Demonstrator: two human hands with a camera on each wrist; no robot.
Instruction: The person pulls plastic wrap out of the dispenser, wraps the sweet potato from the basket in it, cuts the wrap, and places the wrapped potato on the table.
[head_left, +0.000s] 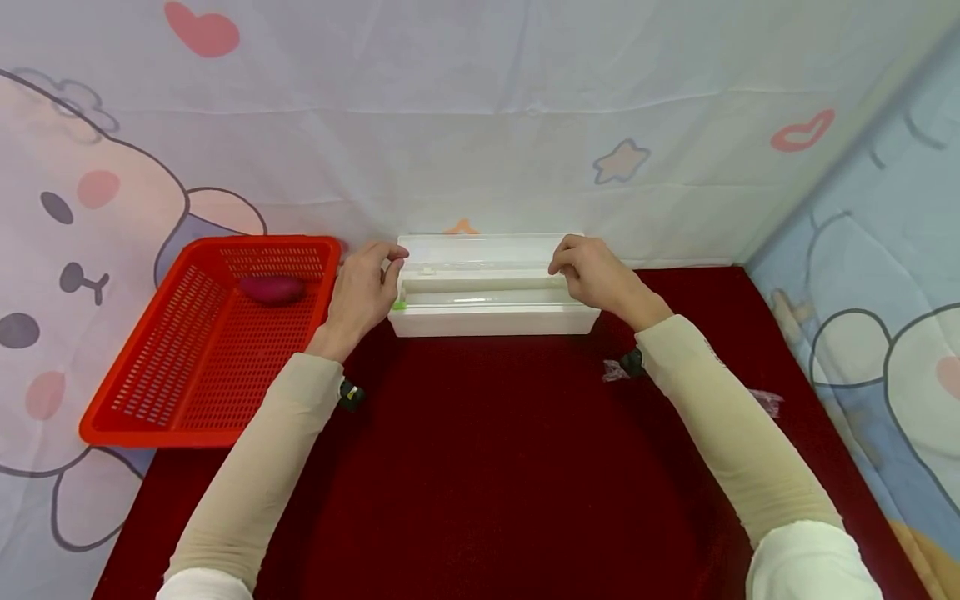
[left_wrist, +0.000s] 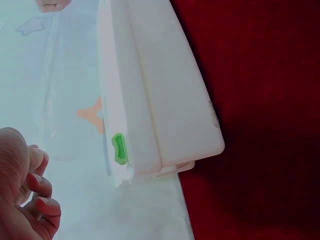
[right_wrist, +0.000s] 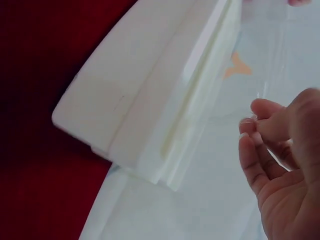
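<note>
in the right wrist view the right hand point(right_wrist: 290, 185) pinches clear film point(right_wrist: 267, 60) between thumb and fingertips, just off the back side of the white box point(right_wrist: 115, 95); where the film stops and the pale backdrop point(right_wrist: 300, 55) behind the box begins is hard to make out. in the left wrist view the left hand point(left_wrist: 15, 182) is also off the box's back side, fingers curled in, and seems to pinch the film too, though the gripped edge hardly shows; a green slider point(left_wrist: 120, 149) sits at that end of the box, whose other end is cut off. in the head view the box's long axis runs crosswise before the person, one hand above each end, neither clearly nearer. the relation that matters most, by judgement, is the film's line between the hands lying parallel to the box; from here the film barely shows.
</note>
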